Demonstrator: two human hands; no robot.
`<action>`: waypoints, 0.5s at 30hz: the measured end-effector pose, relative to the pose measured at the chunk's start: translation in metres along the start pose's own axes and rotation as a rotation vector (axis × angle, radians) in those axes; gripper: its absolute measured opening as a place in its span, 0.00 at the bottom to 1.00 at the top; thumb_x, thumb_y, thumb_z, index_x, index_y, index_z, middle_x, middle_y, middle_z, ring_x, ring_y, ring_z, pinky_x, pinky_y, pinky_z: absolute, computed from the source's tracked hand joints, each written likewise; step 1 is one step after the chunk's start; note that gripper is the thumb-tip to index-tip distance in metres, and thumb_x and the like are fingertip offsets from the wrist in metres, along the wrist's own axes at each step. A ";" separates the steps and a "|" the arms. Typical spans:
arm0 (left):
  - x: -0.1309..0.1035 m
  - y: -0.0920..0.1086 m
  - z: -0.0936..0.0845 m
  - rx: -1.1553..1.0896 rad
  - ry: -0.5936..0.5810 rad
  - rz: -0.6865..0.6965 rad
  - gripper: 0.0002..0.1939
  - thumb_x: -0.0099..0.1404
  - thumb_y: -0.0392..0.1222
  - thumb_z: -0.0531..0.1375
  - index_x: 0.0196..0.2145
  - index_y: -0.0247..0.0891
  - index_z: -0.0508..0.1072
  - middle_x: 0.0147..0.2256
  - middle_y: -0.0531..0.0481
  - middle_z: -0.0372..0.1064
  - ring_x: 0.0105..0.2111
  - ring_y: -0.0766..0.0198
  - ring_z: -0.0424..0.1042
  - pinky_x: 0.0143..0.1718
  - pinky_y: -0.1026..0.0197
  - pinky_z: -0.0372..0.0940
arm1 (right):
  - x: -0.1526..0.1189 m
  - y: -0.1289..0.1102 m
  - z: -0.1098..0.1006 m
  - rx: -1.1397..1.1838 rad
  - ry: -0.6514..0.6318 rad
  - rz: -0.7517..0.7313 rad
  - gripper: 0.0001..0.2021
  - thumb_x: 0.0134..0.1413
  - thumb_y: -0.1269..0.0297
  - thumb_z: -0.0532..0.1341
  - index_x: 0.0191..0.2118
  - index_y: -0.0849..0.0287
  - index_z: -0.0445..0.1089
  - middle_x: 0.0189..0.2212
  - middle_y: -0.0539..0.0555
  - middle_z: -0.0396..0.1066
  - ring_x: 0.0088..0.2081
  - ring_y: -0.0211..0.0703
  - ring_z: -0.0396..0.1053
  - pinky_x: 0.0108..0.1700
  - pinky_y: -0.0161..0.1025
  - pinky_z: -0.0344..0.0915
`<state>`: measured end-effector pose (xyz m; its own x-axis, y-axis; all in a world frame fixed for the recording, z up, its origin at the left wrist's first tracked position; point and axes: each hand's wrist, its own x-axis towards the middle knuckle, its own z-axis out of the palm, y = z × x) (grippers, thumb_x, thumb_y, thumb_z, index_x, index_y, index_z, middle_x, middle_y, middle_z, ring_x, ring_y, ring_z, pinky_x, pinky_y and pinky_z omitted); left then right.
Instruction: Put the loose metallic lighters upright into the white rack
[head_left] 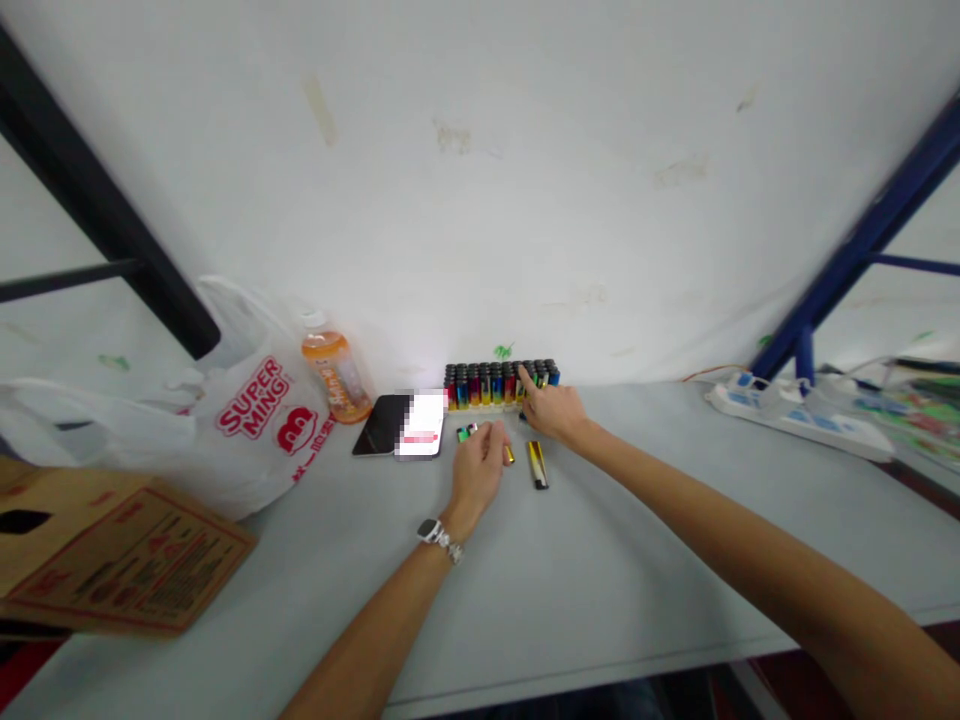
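A tight block of upright lighters [484,385], black-topped with multicoloured bodies, stands in a low tray against the wall. My right hand [553,408] is at the right part of this block, index finger reaching over the black tops and thumb lower at the front, closed on a lighter there. In front of the block, my left hand [478,468] has its fingers curled together. A yellow lighter [510,454] pokes out by its fingertips, and a green lighter [463,435] shows beyond its knuckles. Another yellow lighter [537,465] lies alone between my hands.
Left of the block lie a dark tablet-like device [379,425] and a blurred bright screen. Farther left stand an orange drink bottle [335,370], a white plastic bag [247,440] and a cardboard box [135,555]. A white power strip [802,420] lies at the right.
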<state>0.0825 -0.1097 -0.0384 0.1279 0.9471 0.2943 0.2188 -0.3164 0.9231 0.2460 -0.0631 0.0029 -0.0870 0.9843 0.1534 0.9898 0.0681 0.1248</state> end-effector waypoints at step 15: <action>0.002 0.000 0.001 0.072 -0.026 0.040 0.21 0.68 0.55 0.51 0.24 0.38 0.66 0.19 0.55 0.64 0.21 0.68 0.66 0.26 0.65 0.58 | -0.023 0.026 0.003 0.104 -0.008 0.034 0.17 0.58 0.62 0.52 0.52 0.55 0.68 0.37 0.60 0.77 0.40 0.56 0.75 0.39 0.42 0.65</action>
<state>0.0839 -0.1076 -0.0376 0.1633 0.9321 0.3234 0.2816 -0.3582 0.8902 0.2743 -0.0834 0.0000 -0.0531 0.9876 0.1475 0.9985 0.0512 0.0168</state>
